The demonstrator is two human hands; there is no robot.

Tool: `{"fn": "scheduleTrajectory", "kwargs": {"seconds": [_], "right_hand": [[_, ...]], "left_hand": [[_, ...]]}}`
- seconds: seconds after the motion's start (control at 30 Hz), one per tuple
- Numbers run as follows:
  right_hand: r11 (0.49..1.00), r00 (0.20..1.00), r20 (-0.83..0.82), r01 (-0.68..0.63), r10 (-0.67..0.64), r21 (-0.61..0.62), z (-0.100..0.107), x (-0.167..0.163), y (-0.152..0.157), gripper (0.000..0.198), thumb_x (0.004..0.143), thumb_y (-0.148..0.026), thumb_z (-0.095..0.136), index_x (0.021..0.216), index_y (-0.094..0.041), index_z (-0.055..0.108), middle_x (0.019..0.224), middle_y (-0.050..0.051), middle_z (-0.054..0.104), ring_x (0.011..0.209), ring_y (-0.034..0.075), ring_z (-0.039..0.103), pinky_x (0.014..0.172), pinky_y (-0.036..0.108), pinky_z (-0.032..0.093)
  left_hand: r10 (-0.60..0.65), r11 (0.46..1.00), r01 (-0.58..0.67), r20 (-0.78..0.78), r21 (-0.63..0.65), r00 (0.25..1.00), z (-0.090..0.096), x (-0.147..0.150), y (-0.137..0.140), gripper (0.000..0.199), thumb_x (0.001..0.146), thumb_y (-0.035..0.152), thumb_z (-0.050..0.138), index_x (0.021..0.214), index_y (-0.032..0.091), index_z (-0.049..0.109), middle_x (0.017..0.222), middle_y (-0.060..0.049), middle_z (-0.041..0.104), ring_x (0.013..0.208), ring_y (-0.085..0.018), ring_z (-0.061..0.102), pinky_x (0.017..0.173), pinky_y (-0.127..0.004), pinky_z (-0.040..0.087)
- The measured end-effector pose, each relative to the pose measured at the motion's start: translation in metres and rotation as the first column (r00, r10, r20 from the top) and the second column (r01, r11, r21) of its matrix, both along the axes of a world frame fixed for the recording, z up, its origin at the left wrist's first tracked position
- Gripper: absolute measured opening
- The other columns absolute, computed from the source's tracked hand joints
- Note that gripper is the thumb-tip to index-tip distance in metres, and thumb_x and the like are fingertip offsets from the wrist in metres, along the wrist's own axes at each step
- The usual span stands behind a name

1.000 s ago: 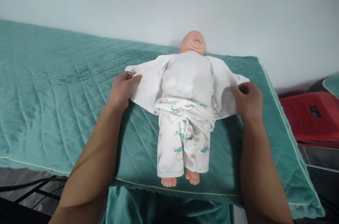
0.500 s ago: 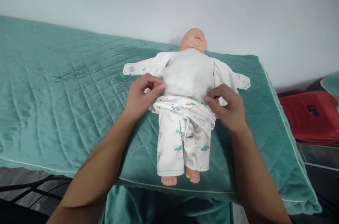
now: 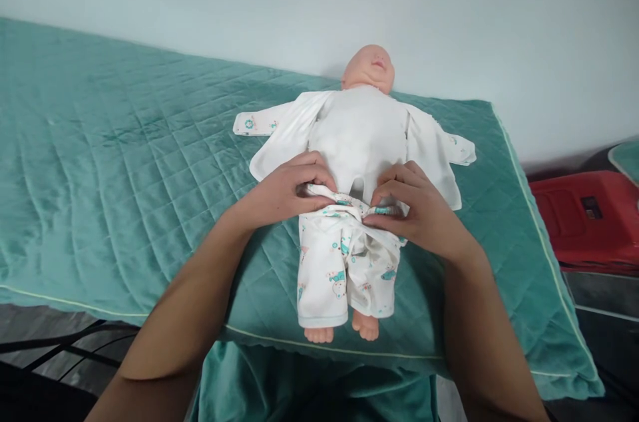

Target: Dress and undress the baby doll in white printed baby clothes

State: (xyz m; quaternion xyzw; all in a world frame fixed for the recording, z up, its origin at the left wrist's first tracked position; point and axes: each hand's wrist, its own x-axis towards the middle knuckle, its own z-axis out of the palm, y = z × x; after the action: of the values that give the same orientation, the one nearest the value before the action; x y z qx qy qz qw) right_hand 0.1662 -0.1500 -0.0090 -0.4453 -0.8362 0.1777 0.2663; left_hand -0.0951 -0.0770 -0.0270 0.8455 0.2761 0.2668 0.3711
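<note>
A baby doll (image 3: 368,69) lies on its back, head toward the wall and bare feet toward me. It has on a white jacket (image 3: 287,142), spread open at both sides of its white torso (image 3: 359,132). White printed trousers (image 3: 322,275) cover the legs, their waistband bunched low at the hips. My left hand (image 3: 292,189) is closed on the waistband at the left, thumb below and fingers above. At the right, my right hand (image 3: 424,212) pinches the same waistband. A dark gap shows between the doll's thighs just above the cloth.
The doll rests on a green quilted cover (image 3: 124,189) with pale piping, set against a white wall (image 3: 249,2). A red plastic object (image 3: 586,219) stands beyond the right edge. Green fabric (image 3: 309,385) hangs below the front edge, and dark metal bars (image 3: 64,345) show at lower left.
Both hands have moved inward and gripped the waistband. It has come down from the belly to the hips, baring the lower torso, and the jacket's flaps now lie spread at the sides.
</note>
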Motion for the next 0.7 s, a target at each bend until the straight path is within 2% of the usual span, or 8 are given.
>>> {"fn": "scheduleTrajectory", "kwargs": {"seconds": [0.1, 0.2, 0.27, 0.33, 0.4, 0.5, 0.6, 0.7], "right_hand": [[0.997, 1.000, -0.020, -0.008, 0.007, -0.075, 0.003, 0.005, -0.001, 0.020, 0.086, -0.040, 0.076, 0.090, -0.025, 0.064, 0.097, 0.005, 0.061, 0.093, 0.023, 0.052, 0.082, 0.037, 0.044], [0.987, 0.999, -0.046, -0.018, 0.011, -0.159, 0.007, 0.013, -0.002, 0.021, 0.086, -0.040, 0.076, 0.089, -0.024, 0.062, 0.099, 0.005, 0.060, 0.096, 0.023, 0.054, 0.083, 0.036, 0.046], [0.982, 0.997, -0.070, -0.044, 0.032, -0.183, 0.008, 0.018, -0.002, 0.021, 0.087, -0.039, 0.075, 0.085, -0.024, 0.060, 0.098, 0.005, 0.060, 0.096, 0.023, 0.055, 0.083, 0.036, 0.046], [0.977, 0.991, -0.127, -0.057, 0.032, -0.204, 0.005, 0.022, -0.002, 0.021, 0.089, -0.038, 0.072, 0.082, -0.024, 0.059, 0.095, 0.005, 0.061, 0.093, 0.022, 0.056, 0.083, 0.036, 0.046], [0.970, 0.971, -0.231, 0.007, -0.065, -0.244, -0.001, 0.024, 0.000, 0.024, 0.091, -0.041, 0.069, 0.079, -0.024, 0.057, 0.086, 0.003, 0.060, 0.083, 0.019, 0.055, 0.076, 0.034, 0.044], [0.934, 0.876, -0.385, 0.173, -0.291, -0.312, -0.014, 0.022, 0.005, 0.034, 0.089, -0.052, 0.069, 0.076, -0.025, 0.052, 0.070, -0.002, 0.047, 0.064, 0.015, 0.042, 0.060, 0.030, 0.036], [0.911, 0.796, -0.463, 0.259, -0.389, -0.321, -0.025, 0.018, 0.015, 0.040, 0.084, -0.059, 0.070, 0.075, -0.026, 0.049, 0.065, -0.004, 0.035, 0.060, 0.014, 0.033, 0.056, 0.029, 0.032], [0.886, 0.720, -0.518, 0.348, -0.462, -0.306, -0.031, 0.016, 0.027, 0.040, 0.084, -0.060, 0.068, 0.077, -0.026, 0.047, 0.065, -0.004, 0.033, 0.060, 0.014, 0.032, 0.055, 0.029, 0.030]], "left_hand": [[-0.025, 0.999, 0.025, -0.013, -0.024, 1.000, 0.003, -0.001, 0.001, 0.017, 0.086, 0.036, 0.070, 0.096, 0.023, 0.073, 0.096, -0.004, 0.062, 0.087, -0.017, 0.061, 0.072, -0.027, 0.048], [-0.032, 0.999, 0.032, -0.005, -0.038, 0.999, 0.002, -0.003, 0.002, 0.021, 0.086, 0.041, 0.069, 0.084, 0.020, 0.070, 0.090, -0.004, 0.061, 0.082, -0.016, 0.059, 0.072, -0.028, 0.046], [-0.006, 0.998, 0.008, 0.036, -0.059, 0.999, -0.001, -0.002, 0.001, 0.028, 0.085, 0.046, 0.070, 0.077, 0.019, 0.066, 0.085, -0.004, 0.061, 0.079, -0.016, 0.057, 0.071, -0.028, 0.045], [0.073, 0.993, -0.061, 0.117, -0.102, 0.990, -0.007, 0.001, 0.000, 0.032, 0.083, 0.049, 0.071, 0.077, 0.019, 0.063, 0.082, -0.004, 0.062, 0.077, -0.016, 0.056, 0.071, -0.029, 0.045], [0.198, 0.970, -0.162, 0.204, -0.182, 0.959, -0.014, 0.004, 0.000, 0.033, 0.082, 0.050, 0.073, 0.079, 0.019, 0.061, 0.080, -0.003, 0.062, 0.074, -0.015, 0.055, 0.068, -0.028, 0.044], [0.358, 0.906, -0.256, 0.290, -0.336, 0.887, -0.023, 0.009, 0.001, 0.033, 0.079, 0.048, 0.075, 0.079, 0.020, 0.057, 0.072, 0.000, 0.056, 0.063, -0.012, 0.048, 0.057, -0.026, 0.039], [0.459, 0.839, -0.271, 0.346, -0.471, 0.819, -0.027, 0.014, 0.005, 0.033, 0.078, 0.048, 0.076, 0.079, 0.022, 0.054, 0.062, 0.004, 0.046, 0.052, -0.010, 0.038, 0.048, -0.024, 0.030], [0.508, 0.791, -0.252, 0.371, -0.557, 0.777, -0.028, 0.018, 0.010, 0.036, 0.078, 0.050, 0.076, 0.079, 0.022, 0.053, 0.060, 0.004, 0.045, 0.050, -0.009, 0.035, 0.046, -0.024, 0.028]]}}
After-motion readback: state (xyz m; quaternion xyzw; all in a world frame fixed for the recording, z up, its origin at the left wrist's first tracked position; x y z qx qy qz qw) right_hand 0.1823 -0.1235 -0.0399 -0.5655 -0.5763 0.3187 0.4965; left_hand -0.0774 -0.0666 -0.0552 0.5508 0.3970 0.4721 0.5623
